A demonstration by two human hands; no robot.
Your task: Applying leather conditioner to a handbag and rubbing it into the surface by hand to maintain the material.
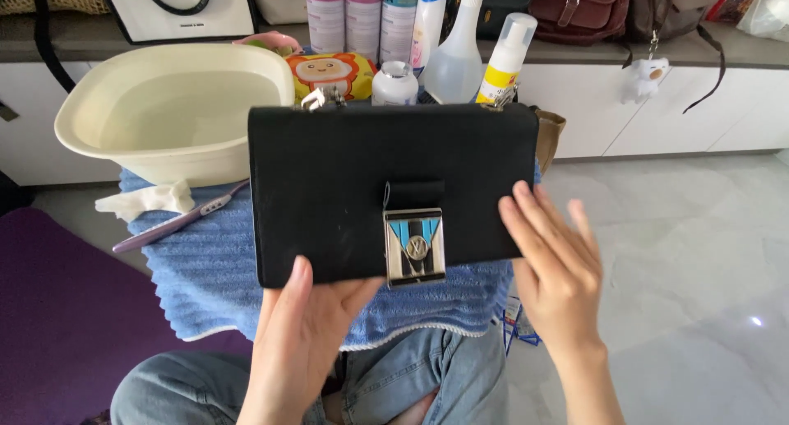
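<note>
Denim-clad knees sit closest to us, and just above them our two hands hold up a black suede handbag [345, 187] with its front flap facing us. Our left hand [300, 343] supports the bag from below, palm up, thumb lying on the lower edge beside the metal clasp [415, 247], a striped blue, black and silver plate. Our right hand [555, 269] is open and flat, fingers spread against the bag's right end, not closed around anything.

We judge this an inspecting step, with the bag steadied for a look; any next move would need a firm grip with the left hand while the right is freed.

Beneath the bag lies a blue ribbed towel [205, 269]. Left of the bag rest a purple toothbrush [177, 221] and a white cloth [148, 200]. Behind the bag stand a cream basin [173, 113] and several cleaning bottles [456, 55].
</note>
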